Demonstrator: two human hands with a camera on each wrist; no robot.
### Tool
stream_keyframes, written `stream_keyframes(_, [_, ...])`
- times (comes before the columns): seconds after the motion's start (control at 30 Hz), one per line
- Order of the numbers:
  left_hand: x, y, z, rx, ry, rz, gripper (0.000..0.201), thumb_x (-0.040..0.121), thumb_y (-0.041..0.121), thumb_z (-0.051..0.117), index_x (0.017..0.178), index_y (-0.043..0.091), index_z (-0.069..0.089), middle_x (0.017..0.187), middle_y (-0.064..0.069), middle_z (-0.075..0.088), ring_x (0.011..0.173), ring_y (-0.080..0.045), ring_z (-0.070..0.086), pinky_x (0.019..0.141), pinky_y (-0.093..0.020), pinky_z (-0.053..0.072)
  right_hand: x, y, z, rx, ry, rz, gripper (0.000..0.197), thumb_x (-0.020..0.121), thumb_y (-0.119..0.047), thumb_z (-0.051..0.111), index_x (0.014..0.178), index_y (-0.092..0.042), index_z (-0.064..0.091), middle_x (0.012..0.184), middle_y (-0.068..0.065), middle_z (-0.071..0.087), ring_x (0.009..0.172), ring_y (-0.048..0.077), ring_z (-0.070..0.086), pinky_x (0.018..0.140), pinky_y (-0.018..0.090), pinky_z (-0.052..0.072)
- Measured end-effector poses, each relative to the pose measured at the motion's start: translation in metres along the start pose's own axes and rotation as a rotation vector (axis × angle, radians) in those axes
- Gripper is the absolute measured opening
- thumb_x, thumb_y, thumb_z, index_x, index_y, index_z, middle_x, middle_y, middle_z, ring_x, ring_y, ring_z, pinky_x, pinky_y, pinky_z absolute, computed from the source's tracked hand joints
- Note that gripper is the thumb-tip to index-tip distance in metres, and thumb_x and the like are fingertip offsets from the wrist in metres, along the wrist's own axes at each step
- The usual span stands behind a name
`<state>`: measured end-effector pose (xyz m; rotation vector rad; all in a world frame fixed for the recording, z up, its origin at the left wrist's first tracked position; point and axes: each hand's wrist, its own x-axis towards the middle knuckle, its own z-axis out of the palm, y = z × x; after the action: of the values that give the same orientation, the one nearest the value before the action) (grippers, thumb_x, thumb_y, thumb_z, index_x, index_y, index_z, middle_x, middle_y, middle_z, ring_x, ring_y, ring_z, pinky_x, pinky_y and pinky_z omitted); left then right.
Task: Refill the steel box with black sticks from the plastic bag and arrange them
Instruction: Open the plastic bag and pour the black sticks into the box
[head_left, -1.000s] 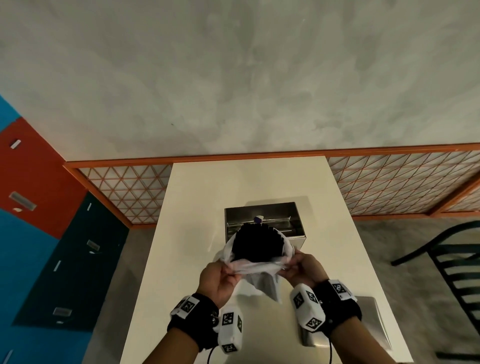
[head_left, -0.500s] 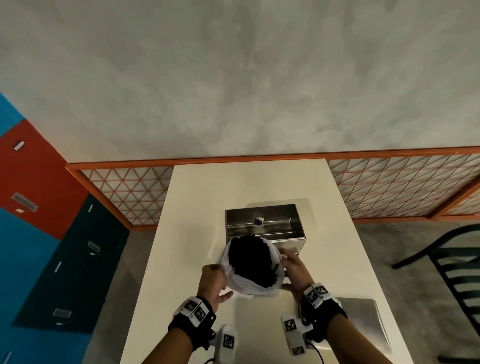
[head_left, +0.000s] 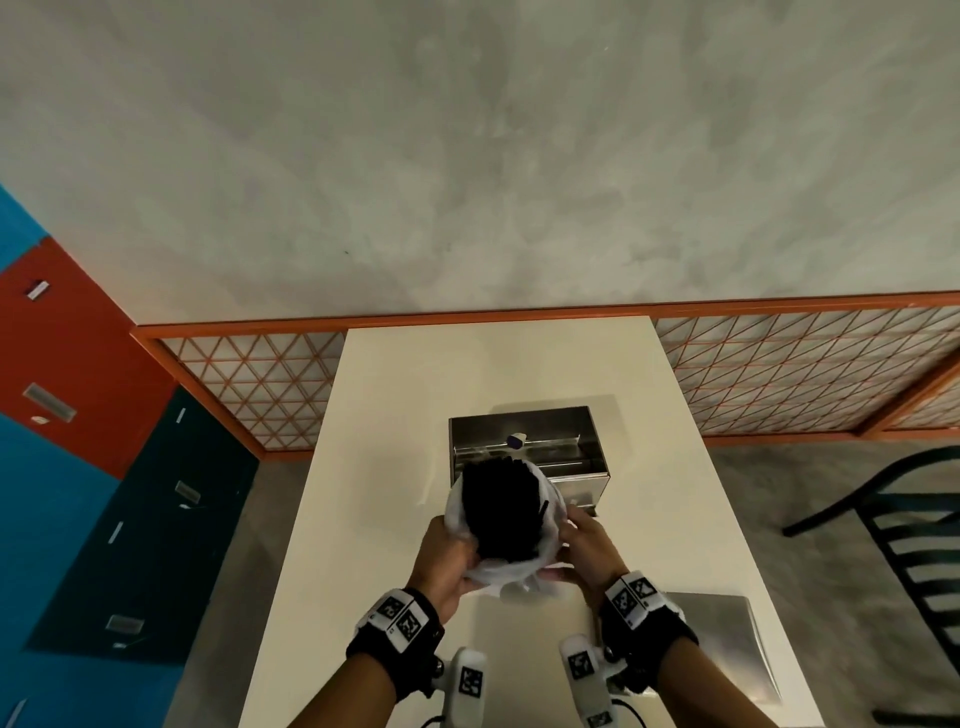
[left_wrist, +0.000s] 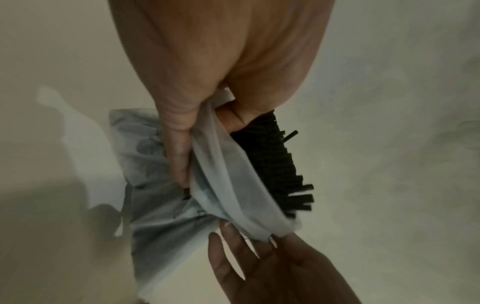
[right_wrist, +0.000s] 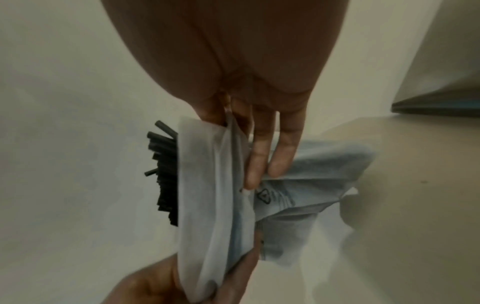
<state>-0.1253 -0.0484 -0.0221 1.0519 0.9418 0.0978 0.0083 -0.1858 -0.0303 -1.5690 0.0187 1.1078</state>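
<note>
The open steel box (head_left: 561, 447) stands mid-table, with a small purple-tipped knob (head_left: 516, 441) on its inner rail. Just in front of it I hold a white plastic bag (head_left: 551, 540) upright; its rim is rolled down around a thick bundle of black sticks (head_left: 501, 512). My left hand (head_left: 457, 551) grips the bag's left side, fingers curled into the folded film (left_wrist: 228, 185). My right hand (head_left: 571, 540) holds the right side, pinching the rim (right_wrist: 207, 164) while the other fingers (right_wrist: 259, 160) lie straight along the bag. Stick ends (left_wrist: 275, 164) (right_wrist: 166, 181) poke above the rim.
The white table (head_left: 395, 467) runs away from me to a grey wall with an orange lattice rail (head_left: 249, 374). A flat steel lid (head_left: 727, 644) lies at the near right. A dark chair (head_left: 914, 545) stands off the table's right edge.
The bag's rim has been pushed down, baring more of the black sticks. Both hands have shifted lower on the bag, and the bundle now stands closer to the box front.
</note>
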Motion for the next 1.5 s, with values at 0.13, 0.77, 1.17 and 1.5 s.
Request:
stream_keyframes(0.13, [-0.003,-0.006,-0.005,-0.248,-0.065,-0.088,0.050,0.088,-0.017,0.035,0.124,0.003,0.062,0.119,-0.024,0.070,0.114,-0.045,0.064,0.092,-0.061,0.055,0.005,-0.001,-0.019,-0.055,0.053,0.005,0.021,0.098,-0.009,0.042,0.108,-0.003,0.060,0.094,0.024,0.068,0.073,0.034,0.067,0.063,0.039,0.057])
stream_keyframes(0.77, [0.014,-0.030,0.001,-0.414,0.116,-0.160,0.044,0.076,-0.024,0.025,0.097,0.002,0.053,0.083,-0.014,0.058,0.072,-0.027,0.056,0.056,-0.031,0.043,0.021,-0.004,-0.015,0.001,0.029,-0.078,0.018,0.098,-0.026,0.056,0.111,-0.016,0.063,0.112,0.016,0.068,0.103,0.033,0.066,0.076,0.053,0.059])
stream_keyframes(1.17, [0.030,-0.008,-0.011,0.470,0.296,0.254,0.021,0.098,0.042,0.063,0.114,0.029,0.064,0.109,0.003,0.069,0.100,-0.020,0.069,0.087,-0.046,0.059,0.036,0.009,-0.026,-0.410,0.150,-0.342,0.029,0.092,-0.030,0.056,0.118,-0.041,0.060,0.115,-0.003,0.067,0.106,0.018,0.062,0.096,0.035,0.048])
stream_keyframes(1.5, [0.040,-0.006,-0.006,0.762,0.309,0.203,0.025,0.097,0.020,0.060,0.121,0.016,0.068,0.112,-0.006,0.074,0.108,-0.029,0.067,0.082,-0.024,0.044,0.041,-0.010,-0.022,-0.625,0.180,-0.339,0.026,0.092,-0.045,0.060,0.107,-0.028,0.072,0.107,-0.005,0.070,0.100,0.018,0.063,0.082,0.023,0.037])
